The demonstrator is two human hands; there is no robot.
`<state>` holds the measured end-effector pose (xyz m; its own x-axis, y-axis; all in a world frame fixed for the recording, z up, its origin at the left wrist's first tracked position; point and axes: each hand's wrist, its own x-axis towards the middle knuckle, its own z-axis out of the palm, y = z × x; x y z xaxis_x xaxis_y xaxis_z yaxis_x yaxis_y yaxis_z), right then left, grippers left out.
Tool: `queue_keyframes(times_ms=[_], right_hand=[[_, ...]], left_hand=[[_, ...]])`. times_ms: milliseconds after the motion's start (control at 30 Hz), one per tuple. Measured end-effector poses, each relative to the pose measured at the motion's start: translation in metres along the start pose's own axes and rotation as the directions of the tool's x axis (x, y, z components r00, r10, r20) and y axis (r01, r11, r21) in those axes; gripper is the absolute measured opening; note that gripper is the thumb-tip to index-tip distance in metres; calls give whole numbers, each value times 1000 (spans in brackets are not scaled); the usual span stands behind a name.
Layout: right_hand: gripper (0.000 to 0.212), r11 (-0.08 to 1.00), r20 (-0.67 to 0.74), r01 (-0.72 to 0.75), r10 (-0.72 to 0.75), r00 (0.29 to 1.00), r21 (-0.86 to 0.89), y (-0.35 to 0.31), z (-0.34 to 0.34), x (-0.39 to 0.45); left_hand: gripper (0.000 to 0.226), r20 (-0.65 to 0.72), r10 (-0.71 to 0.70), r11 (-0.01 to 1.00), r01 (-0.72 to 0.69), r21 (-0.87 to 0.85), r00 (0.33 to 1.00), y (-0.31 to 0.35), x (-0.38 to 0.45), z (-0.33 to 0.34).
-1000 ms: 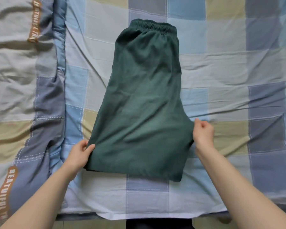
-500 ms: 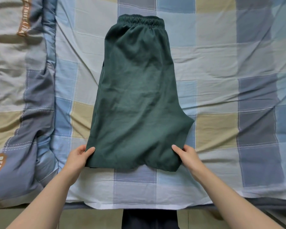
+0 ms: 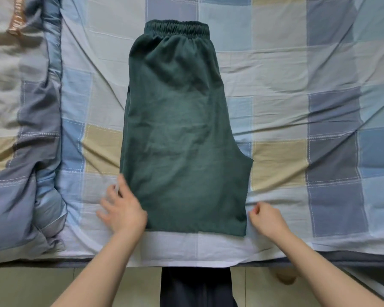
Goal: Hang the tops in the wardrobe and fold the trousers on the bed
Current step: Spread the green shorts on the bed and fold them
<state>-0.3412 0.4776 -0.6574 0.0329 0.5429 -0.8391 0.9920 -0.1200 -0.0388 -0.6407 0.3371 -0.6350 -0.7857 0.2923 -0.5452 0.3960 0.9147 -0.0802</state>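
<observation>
The green trousers [image 3: 182, 134] lie flat on the bed [image 3: 297, 107] — left hand [image 3: 122, 209] spread, seemingly touching the hem corner, right hand [image 3: 267, 219] loosely curled, empty. Grip both hem corners evenly — fold toward the waistband.

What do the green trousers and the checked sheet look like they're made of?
Trousers: probably soft matte cotton jersey, with fine creases, a faded patch and a gathered elastic waistband. Sheet: thin woven cotton or a blend, with sharp wrinkles and visible stitch lines.
</observation>
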Motion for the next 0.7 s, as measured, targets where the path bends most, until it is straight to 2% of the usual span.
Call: queue_keyframes(times_ms=[33,67,100,133,200,233,267,300,400,467,567,633,700], right_hand=[[10,998,-75,18,-14,997,57,-6,-9,6],[9,985,-157,50,-24,987,165,-12,-18,13],[12,950,-220,88,-21,975,301,-21,-28,19],[15,886,-242,116,-5,970,448,-31,-37,27],[17,696,-173,105,29,984,710,-52,-54,37],[19,598,-109,68,32,994,798,-63,-62,40],[21,524,-39,23,20,999,851,-70,-68,44],[22,496,27,-19,-9,1000,868,-76,-73,46],[15,616,132,-34,-113,985,787,-76,-79,46],[12,713,87,73,-185,979,697,-75,-80,41],[11,780,-54,373,-402,914,502,-86,-81,27],[17,764,-103,522,-526,844,379,-95,-81,19],[10,746,-98,613,-611,785,260,-102,-80,14]], left_hand=[[95,-100,149,989,-146,39,984,19,-10,-4],[92,-182,338,941,-337,38,923,37,-19,-5],[85,-235,517,850,-526,29,823,58,-27,-5],[78,-233,653,741,-672,-1,720,79,-36,-2],[69,-51,821,563,-821,-94,569,123,-57,4],[66,75,840,542,-825,-159,537,140,-68,11],[63,179,821,570,-791,-221,541,154,-77,20],[61,243,783,621,-735,-272,572,165,-83,27],[66,296,640,759,-522,-389,709,183,-86,41],[71,277,559,795,-410,-447,781,185,-86,45],[67,248,446,793,-251,-555,860,184,-92,46],[49,238,340,765,-120,-633,910,180,-92,46],[22,275,233,730,19,-683,933,171,-86,44]])
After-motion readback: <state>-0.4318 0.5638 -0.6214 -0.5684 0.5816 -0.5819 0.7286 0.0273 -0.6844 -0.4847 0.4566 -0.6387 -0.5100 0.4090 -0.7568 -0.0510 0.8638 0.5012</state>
